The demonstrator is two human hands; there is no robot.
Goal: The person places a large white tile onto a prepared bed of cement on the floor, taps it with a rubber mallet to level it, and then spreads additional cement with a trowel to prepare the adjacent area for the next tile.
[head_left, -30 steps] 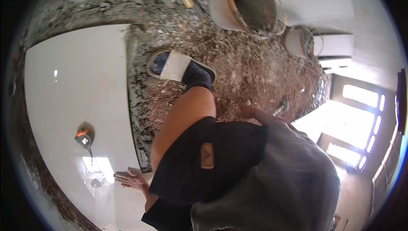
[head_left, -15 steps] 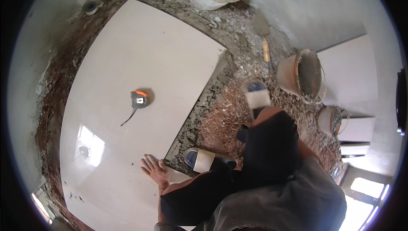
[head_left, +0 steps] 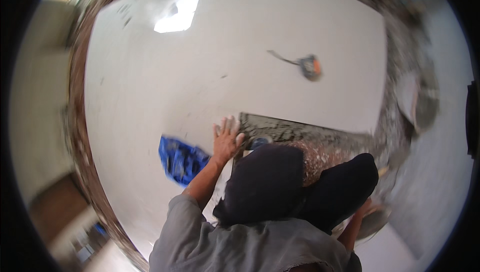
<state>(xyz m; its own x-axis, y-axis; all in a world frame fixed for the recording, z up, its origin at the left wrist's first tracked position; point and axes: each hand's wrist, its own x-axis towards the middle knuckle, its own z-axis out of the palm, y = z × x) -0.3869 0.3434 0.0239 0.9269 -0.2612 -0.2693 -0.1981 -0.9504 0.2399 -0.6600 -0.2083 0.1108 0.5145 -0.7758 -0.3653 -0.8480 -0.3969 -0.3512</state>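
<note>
the tape measure (head_left: 310,68), dark with an orange patch, lies with a thin dark tail trailing left on glossy white tiling (head_left: 240,27), which spreads out on all sides of it. below and to the left of the tape measure, the left hand (head_left: 228,139) rests palm down on the tiling, fingers spread wide. farther out on that side is a crumpled blue bag (head_left: 180,162), just beside the left forearm. below the tape measure runs a strip of grey mortar (head_left: 290,129), then reddish rubble (head_left: 316,158), then 2 dark-clad knees (head_left: 265,182). the right hand (head_left: 366,204), below and to the right of the tape measure, is mostly hidden by 1 knee; i cannot tell whether it is wide, narrow or holding something. a pale basin (head_left: 407,94), blurred, stands well to the right of the tape measure.
</note>
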